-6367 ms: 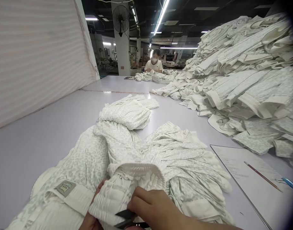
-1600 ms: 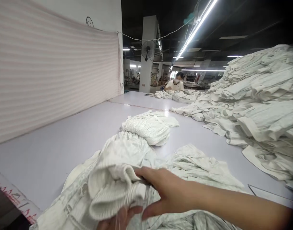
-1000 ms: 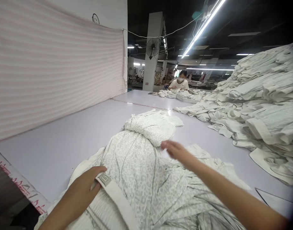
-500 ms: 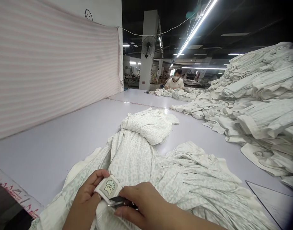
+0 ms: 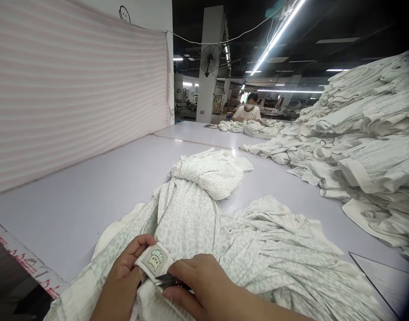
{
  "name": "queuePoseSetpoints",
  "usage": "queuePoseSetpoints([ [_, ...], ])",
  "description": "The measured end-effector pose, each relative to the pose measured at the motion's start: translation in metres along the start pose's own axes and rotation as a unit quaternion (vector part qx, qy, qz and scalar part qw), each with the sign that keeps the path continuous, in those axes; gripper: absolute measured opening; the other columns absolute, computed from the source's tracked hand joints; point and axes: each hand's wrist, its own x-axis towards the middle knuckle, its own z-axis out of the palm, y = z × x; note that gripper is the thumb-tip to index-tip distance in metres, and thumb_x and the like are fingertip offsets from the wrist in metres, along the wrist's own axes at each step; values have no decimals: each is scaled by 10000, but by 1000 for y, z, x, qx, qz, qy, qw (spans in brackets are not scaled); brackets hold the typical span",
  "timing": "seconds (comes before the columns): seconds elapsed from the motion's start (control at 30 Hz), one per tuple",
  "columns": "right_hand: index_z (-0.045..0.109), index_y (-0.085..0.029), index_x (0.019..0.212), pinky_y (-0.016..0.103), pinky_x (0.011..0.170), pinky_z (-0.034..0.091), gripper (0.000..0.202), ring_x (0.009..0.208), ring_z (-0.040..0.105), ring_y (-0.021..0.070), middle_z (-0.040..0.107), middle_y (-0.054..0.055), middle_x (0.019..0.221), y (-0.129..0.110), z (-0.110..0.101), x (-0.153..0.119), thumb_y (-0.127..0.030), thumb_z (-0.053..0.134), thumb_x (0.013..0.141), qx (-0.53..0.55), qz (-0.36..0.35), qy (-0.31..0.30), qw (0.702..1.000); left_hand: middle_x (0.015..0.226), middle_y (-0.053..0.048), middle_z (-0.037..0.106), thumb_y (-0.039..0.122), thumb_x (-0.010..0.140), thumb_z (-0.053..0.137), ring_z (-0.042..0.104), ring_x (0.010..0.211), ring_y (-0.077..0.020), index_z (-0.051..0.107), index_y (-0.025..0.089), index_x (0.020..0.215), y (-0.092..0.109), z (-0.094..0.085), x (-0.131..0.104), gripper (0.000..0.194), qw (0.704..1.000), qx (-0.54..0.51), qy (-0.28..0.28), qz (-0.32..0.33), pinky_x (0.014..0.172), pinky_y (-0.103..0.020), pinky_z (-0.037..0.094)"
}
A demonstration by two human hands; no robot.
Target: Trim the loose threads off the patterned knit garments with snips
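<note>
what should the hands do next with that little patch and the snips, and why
Probably close the small black thread snips in the right hand along the edge of the beige square patch. The left hand pinches that patch on the white waistband, and the blade tips sit right at its lower edge.

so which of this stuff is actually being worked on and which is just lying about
In hand:
- left hand pinching the white ribbed waistband with a small square patch label
- right hand holding small black thread snips
- the white, grey-printed garment under both hands

Lying about:
- tall heap of white folded garments
- bundled printed garment
- lilac table
- paper sheet
</note>
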Motion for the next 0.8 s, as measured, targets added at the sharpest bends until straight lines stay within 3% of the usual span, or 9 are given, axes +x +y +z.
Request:
queuePoseSetpoints([
  [0.17,502,-205,844,201,533,318,149,540,475,105,563,-32,671,-5,-4,0,-305,441,936,37,7,-15,999,639,77,562,269,711,664,454,566,-85,544,266,904,1,0,-1,227,999,37,-3,8,529,-164,361],
  [0.3,497,-203,795,200,508,298,195,510,421,101,507,-41,620,-9,-11,3,-336,448,929,40,52,2,998,693,66,616,182,690,604,476,574,-99,566,267,919,5,5,-7,247,994,105,8,30,539,-176,377],
  [0.43,479,-204,760,203,491,274,211,485,395,97,478,-50,591,-12,-15,6,-357,487,906,40,68,10,997,882,25,654,169,652,511,577,845,-177,610,256,909,8,10,-10,289,972,208,51,98,670,-215,442],
  [0.5,475,-204,763,200,487,273,210,480,393,96,474,-50,589,-12,-15,7,-357,486,906,48,63,7,997,900,16,649,171,635,489,575,965,-216,615,261,906,8,11,-11,313,969,215,54,107,632,-217,445],
  [0.63,465,-204,755,203,483,265,227,476,377,96,457,-52,579,-14,-14,6,-373,488,905,51,64,12,997,738,22,648,157,596,475,631,760,-215,613,276,899,7,13,-12,353,974,204,43,92,447,-214,371],
  [0.73,453,-206,750,209,491,260,217,482,357,96,438,-55,580,-15,-16,7,-355,484,905,50,62,23,997,735,21,666,172,581,492,611,621,-195,627,283,874,6,16,-14,341,971,209,68,99,413,-221,357],
  [0.8,443,-206,733,210,490,255,220,479,346,95,415,-58,570,-15,-18,8,-330,462,914,59,59,25,996,711,16,658,200,593,513,616,658,-212,628,286,871,6,18,-15,313,966,223,78,108,429,-226,371],
])
